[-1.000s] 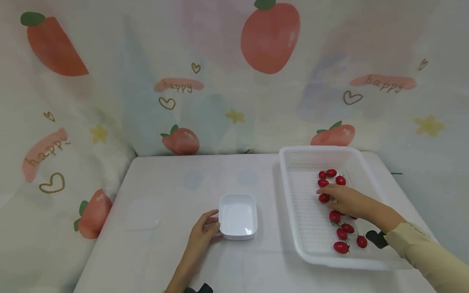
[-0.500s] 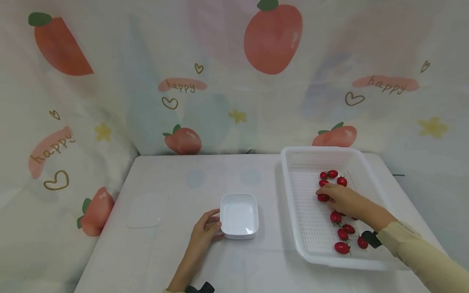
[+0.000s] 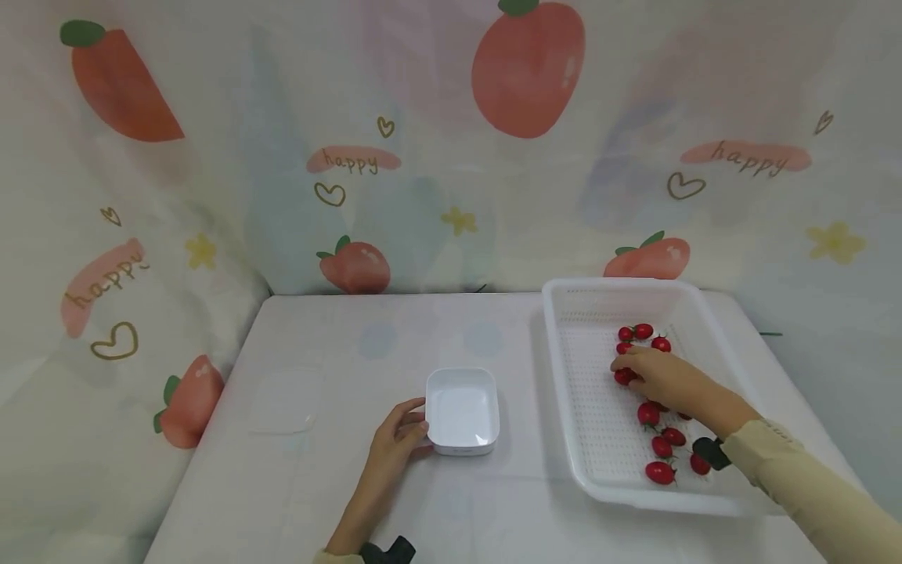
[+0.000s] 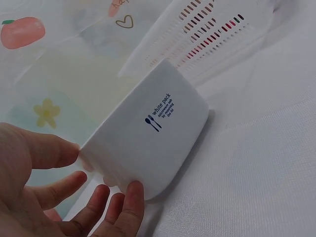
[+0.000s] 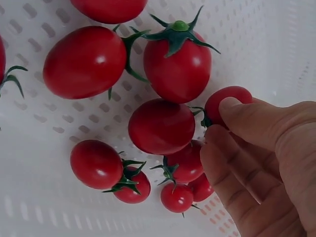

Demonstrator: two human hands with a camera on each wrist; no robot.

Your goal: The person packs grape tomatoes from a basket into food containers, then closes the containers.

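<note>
My left hand (image 3: 400,435) touches the left side of a white square bowl (image 3: 461,415), thumb and relaxed fingertips at its corner in the left wrist view. Blue lettering marks the side of the bowl (image 4: 182,121). My right hand (image 3: 665,381) reaches into a white perforated basket (image 3: 561,392) holding several red cherry tomatoes (image 3: 660,472) with green stems. In the right wrist view, the thumb and fingers pinch one cherry tomato (image 5: 237,92), whose green stem points left. Other cherry tomatoes (image 5: 163,127) lie close beside it on the basket floor.
A clear flat piece like a lid (image 3: 282,430) lies on the white-covered table (image 3: 338,337), left of the bowl. The basket's raised rim stands between bowl and tomatoes. A fruit-printed cloth (image 3: 437,94) hangs behind the table and along its left side.
My right fingers have come together on a cherry tomato, after being more spread around it a second ago. My left hand and the bowl keep their places; the whole view shifts slightly.
</note>
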